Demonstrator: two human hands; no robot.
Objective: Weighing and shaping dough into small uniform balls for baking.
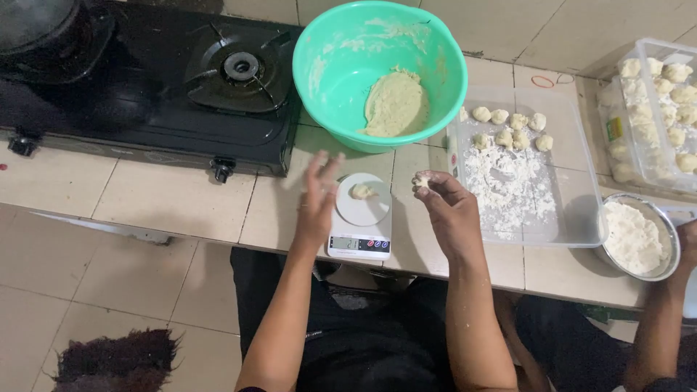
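Fingers of my left hand [318, 199] are spread apart beside the white scale [361, 218] carrying a dough piece [361, 192], while my right hand [444, 202] fingertips pinch a small dough bit [421, 179] near the floured tray [573, 218].

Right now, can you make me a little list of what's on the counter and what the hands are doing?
left hand: open, fingers spread, beside the scale
right hand: pinching a small dough bit
scale: white, one dough piece on it
bowl: green, dough mass inside
tray: clear, floured, dough balls at the far end
metal bowl: holds flour
stove: black, at left
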